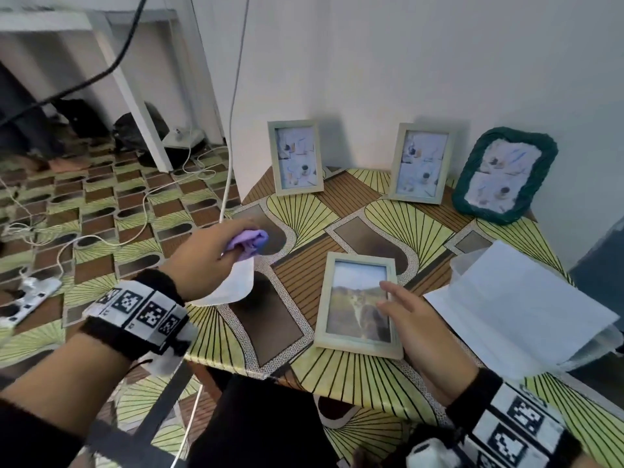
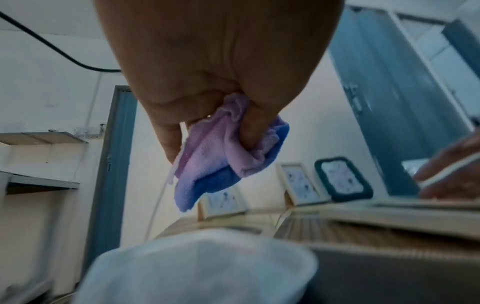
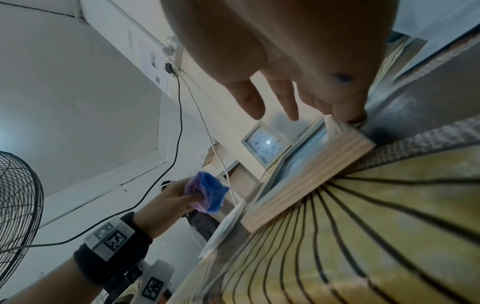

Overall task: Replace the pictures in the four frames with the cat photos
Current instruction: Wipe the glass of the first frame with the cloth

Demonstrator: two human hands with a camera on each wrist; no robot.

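Note:
A pale wooden frame [image 1: 358,304] lies flat near the table's front edge with a cat photo showing in it. My right hand [image 1: 395,305] rests on the frame's right side with straight fingers [image 3: 345,115], holding nothing. To the left, my left hand [image 1: 236,251] hovers above the table and grips a bunched purple and blue cloth [image 1: 251,239] [image 2: 228,156]. Against the back wall stand two pale frames [image 1: 297,157] [image 1: 420,162] and a dark green frame [image 1: 503,175], each with a pale abstract picture.
A white sheet with a rounded corner [image 1: 233,285] lies at the table's left edge below my left hand. White papers in a clear sleeve [image 1: 516,305] lie at the right. The table [image 1: 371,376] has a patterned cover. Cables trail over the floor on the left.

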